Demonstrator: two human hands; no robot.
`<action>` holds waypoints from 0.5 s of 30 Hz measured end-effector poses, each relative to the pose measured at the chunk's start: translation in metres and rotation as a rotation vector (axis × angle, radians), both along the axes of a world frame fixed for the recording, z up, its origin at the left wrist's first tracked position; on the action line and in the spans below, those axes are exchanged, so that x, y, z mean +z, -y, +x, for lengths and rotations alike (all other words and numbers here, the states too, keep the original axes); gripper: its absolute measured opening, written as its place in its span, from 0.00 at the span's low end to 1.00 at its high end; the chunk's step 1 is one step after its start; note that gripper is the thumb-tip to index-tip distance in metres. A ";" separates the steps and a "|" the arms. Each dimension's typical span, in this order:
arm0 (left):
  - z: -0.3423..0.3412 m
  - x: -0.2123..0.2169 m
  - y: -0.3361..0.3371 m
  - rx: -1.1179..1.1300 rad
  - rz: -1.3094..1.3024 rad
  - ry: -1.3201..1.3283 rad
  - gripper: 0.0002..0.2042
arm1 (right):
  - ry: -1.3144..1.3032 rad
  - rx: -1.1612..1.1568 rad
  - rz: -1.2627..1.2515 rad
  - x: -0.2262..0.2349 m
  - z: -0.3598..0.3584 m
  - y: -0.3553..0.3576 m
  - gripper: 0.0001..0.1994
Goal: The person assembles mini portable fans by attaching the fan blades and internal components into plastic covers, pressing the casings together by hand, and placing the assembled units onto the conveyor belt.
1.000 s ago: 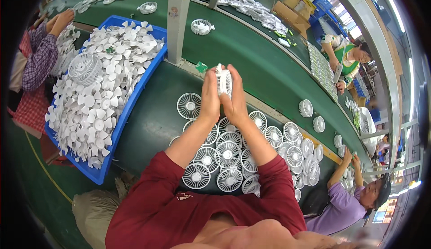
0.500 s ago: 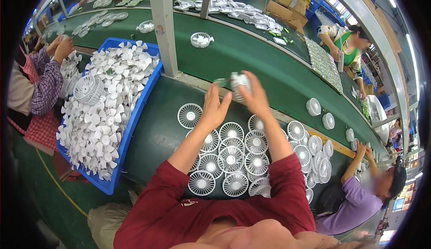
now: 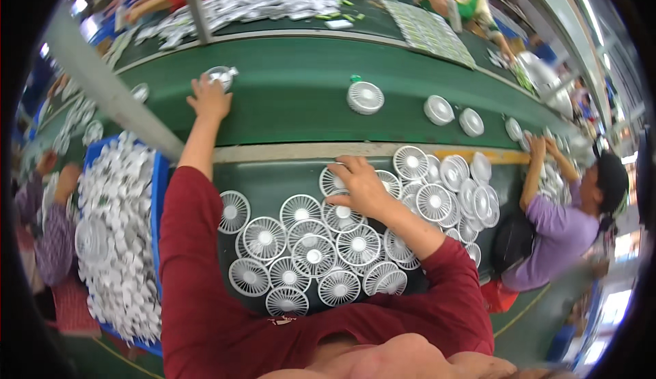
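The left hand (image 3: 208, 100) is stretched far out over the green belt (image 3: 294, 99). Its grip is closed around a small white fan part (image 3: 221, 76), right at the far left side of the belt. The right hand (image 3: 361, 186) rests on the pile of round white fan grilles (image 3: 321, 249) on the near bench (image 3: 273, 177). Its fingers are spread flat on one grille, and I cannot tell if they are pinching it or only touching.

More white fans (image 3: 365, 97) sit on the belt to the right, well apart from the left hand. A blue bin (image 3: 158, 194) full of white parts is at the near left.

What could go wrong? The left arm is reaching a long way, so the fan part might be dropped crooked or tip over. The grilles lie on top of each other, so lifting one could pull others along or push some off the bench.
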State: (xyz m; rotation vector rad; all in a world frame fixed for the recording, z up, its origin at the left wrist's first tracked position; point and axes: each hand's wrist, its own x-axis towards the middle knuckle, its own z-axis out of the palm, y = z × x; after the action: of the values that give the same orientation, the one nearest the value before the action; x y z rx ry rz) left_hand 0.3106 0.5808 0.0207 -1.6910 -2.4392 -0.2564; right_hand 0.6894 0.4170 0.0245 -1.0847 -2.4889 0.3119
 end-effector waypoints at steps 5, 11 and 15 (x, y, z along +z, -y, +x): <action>-0.009 -0.006 -0.025 -0.249 0.033 0.112 0.19 | -0.077 -0.041 -0.061 -0.003 0.007 -0.008 0.30; -0.005 -0.035 -0.007 -0.478 0.199 0.452 0.10 | -0.082 -0.018 0.171 -0.006 0.006 -0.002 0.11; 0.023 -0.038 0.032 -0.449 0.141 0.461 0.10 | -0.062 -0.019 0.133 -0.007 0.007 -0.004 0.07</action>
State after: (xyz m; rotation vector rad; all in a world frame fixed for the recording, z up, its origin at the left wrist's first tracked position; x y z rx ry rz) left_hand 0.3337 0.5493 -0.0168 -2.2991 -2.1974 -0.9445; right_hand 0.6959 0.4214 0.0172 -1.0285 -2.4062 0.1689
